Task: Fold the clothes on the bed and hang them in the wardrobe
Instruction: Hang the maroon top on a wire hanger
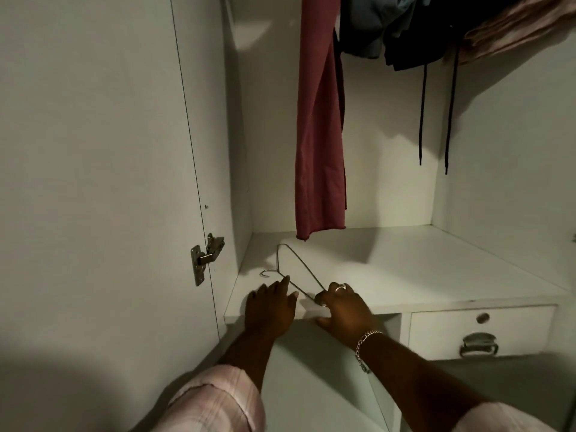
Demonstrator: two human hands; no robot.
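Hanger, bare wire, lay on wardrobe shelf. Right hand pinched its near corner; left hand lay flat w/ fingers straight, touching wire. Step: fetching hanger. Next prob: lift it, carry to clothes.

Along the top edge of the frame the red garment, the blue and dark clothes and the pink cloth at upper right are all cut off, so whatever they hang from cannot be seen. The right hand covers the near corner of the wire hanger, and its grip there cannot be made out in full. Both pink sleeves run out at the bottom edge, and the shelf is cut at the right.
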